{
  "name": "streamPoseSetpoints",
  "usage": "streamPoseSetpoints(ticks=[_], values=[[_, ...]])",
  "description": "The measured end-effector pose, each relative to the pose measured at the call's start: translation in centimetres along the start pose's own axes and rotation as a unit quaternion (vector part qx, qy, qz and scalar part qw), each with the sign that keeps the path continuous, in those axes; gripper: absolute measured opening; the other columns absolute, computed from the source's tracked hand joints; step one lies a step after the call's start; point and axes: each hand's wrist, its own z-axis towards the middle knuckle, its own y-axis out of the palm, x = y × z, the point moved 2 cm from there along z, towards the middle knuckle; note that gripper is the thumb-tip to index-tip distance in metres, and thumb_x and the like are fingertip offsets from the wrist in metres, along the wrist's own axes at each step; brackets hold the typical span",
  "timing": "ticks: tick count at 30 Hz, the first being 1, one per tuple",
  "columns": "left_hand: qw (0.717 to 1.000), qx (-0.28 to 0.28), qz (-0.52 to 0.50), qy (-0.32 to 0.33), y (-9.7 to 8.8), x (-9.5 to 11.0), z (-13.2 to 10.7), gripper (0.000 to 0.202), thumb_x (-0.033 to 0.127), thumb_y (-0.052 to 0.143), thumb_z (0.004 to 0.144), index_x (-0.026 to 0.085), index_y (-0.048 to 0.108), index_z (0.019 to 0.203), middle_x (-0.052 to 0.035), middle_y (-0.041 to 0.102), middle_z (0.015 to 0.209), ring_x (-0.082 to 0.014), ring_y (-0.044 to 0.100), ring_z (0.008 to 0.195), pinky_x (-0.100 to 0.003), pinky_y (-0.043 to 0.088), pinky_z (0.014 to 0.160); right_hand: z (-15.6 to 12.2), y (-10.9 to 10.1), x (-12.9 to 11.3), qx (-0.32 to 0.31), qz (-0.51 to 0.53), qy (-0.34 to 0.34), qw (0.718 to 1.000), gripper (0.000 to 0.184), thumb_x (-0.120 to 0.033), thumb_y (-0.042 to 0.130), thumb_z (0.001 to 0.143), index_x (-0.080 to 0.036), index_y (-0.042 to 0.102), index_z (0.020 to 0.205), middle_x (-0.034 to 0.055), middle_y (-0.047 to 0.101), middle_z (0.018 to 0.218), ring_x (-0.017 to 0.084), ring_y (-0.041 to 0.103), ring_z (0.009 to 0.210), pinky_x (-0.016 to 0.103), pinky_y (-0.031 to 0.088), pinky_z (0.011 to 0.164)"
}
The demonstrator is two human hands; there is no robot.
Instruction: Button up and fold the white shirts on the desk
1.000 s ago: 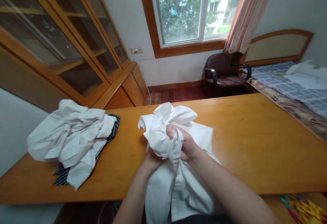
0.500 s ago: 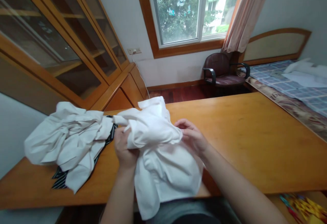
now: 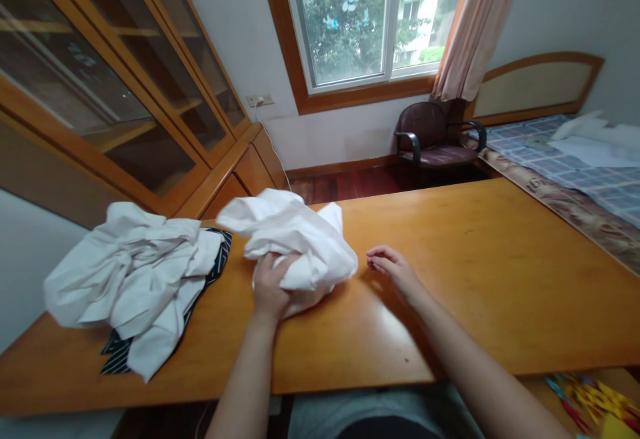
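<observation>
A crumpled white garment (image 3: 310,239) is bunched up over the wooden table (image 3: 450,279); its exact kind does not show. My left hand (image 3: 275,285) grips it from the near left side, thumb across the fabric and the other fingers partly hidden in the folds. To the right of the garment, a short gap away, my right hand (image 3: 393,269) hovers over the table with loosely bent fingers and nothing in it. A heap of white clothes (image 3: 135,272) lies at the left end of the table, on top of a black striped cloth (image 3: 220,255).
A glass-fronted cabinet (image 3: 160,92) stands behind the table at the left. Beyond the table are a maroon armchair (image 3: 435,135) and a bed (image 3: 560,152). Colourful items, yellow and red, lie in an open drawer (image 3: 600,399) at the lower right.
The white garment has moved from the near edge farther onto the table and is more bunched. My right hand has let go of it and drawn away slightly to the right.
</observation>
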Motion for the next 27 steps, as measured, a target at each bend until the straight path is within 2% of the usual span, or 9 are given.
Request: streamPoseSetpoints(ticks=[4,7,9,11,13,16,18,22,27], values=[[0.964,-0.247,0.070,0.061,3.4,0.4,-2.0,0.023,0.018,0.059,0.079,0.023,0.076,0.095,-0.0062,0.061,0.093,-0.0211,0.062,0.086,-0.031,0.051,0.080,0.3,-0.3,1.5,-0.018,-0.118,-0.027,0.992,0.032,-0.040,0.067,0.078,-0.022,0.069,0.105,0.0064,0.068,0.105,0.020,0.064,0.092,0.038,0.051,0.089],[0.932,-0.351,0.071,0.054,3.3,1.7,-1.8,0.023,0.022,0.057,0.086,0.024,0.073,0.103,-0.0050,0.061,0.098,-0.0198,0.063,0.089,-0.030,0.052,0.084,0.4,0.1,2.9,-0.046,-0.213,-0.082,0.973,0.042,-0.042,0.062,0.083,-0.025,0.066,0.122,0.0105,0.060,0.130,0.024,0.061,0.111,0.043,0.047,0.101],[0.916,-0.394,0.043,0.065,2.3,2.9,-1.7,0.036,0.025,0.061,0.086,0.028,0.066,0.122,-0.0046,0.061,0.112,-0.0208,0.063,0.101,-0.032,0.052,0.093,0.4,0.3,3.9,-0.057,-0.258,-0.113,0.958,0.046,-0.043,0.064,0.083,-0.026,0.066,0.126,0.0114,0.054,0.141,0.027,0.054,0.125,0.046,0.041,0.109],[0.909,-0.405,0.038,0.091,1.1,3.8,-1.7,0.065,0.029,0.070,0.081,0.033,0.049,0.142,-0.0053,0.054,0.130,-0.0235,0.057,0.119,-0.036,0.048,0.105,0.4,0.6,4.5,-0.070,-0.290,-0.127,0.946,0.050,-0.042,0.068,0.081,-0.026,0.066,0.128,0.0113,0.051,0.146,0.030,0.048,0.134,0.049,0.035,0.114],[0.913,-0.382,0.077,0.118,0.2,4.0,-2.0,0.087,0.035,0.078,0.075,0.037,0.035,0.151,-0.0060,0.043,0.146,-0.0278,0.045,0.135,-0.043,0.039,0.115,0.4,1.0,4.6,-0.090,-0.307,-0.130,0.939,0.054,-0.040,0.072,0.079,-0.026,0.065,0.131,0.0109,0.052,0.147,0.033,0.046,0.136,0.052,0.032,0.116],[0.923,-0.320,0.174,0.121,0.0,2.9,-2.5,0.097,0.044,0.080,0.074,0.040,0.027,0.154,-0.0055,0.021,0.163,-0.0376,0.019,0.149,-0.057,0.026,0.120,0.2,2.0,3.9,-0.136,-0.297,-0.127,0.937,0.051,-0.038,0.070,0.081,-0.027,0.066,0.131,0.0100,0.058,0.142,0.034,0.050,0.132,0.053,0.035,0.114],[0.919,-0.317,0.212,0.102,0.8,1.8,-2.8,0.102,0.046,0.081,0.073,0.038,0.023,0.156,-0.0075,0.008,0.167,-0.0427,0.009,0.151,-0.062,0.024,0.119,0.2,2.9,3.3,-0.168,-0.286,-0.133,0.934,0.048,-0.036,0.071,0.080,-0.026,0.069,0.127,0.0096,0.063,0.136,0.035,0.053,0.129,0.053,0.037,0.112],[0.902,-0.362,0.221,0.074,3.1,0.5,-3.1,0.107,0.046,0.081,0.071,0.036,0.019,0.158,-0.0145,0.007,0.166,-0.0449,0.017,0.149,-0.062,0.031,0.114,0.3,4.5,3.6,-0.222,-0.239,-0.106,0.939,0.051,-0.035,0.077,0.075,-0.022,0.069,0.125,0.0097,0.069,0.126,0.034,0.061,0.116,0.050,0.045,0.105],[0.910,-0.341,0.227,0.069,3.9,0.7,-2.8,0.087,0.035,0.074,0.079,0.036,0.030,0.154,-0.0177,0.025,0.159,-0.0416,0.041,0.138,-0.056,0.041,0.108,0.7,5.2,5.4,-0.256,-0.127,0.029,0.958,0.038,-0.037,0.075,0.074,-0.016,0.075,0.105,0.0079,0.075,0.102,0.032,0.064,0.105,0.048,0.049,0.098]])
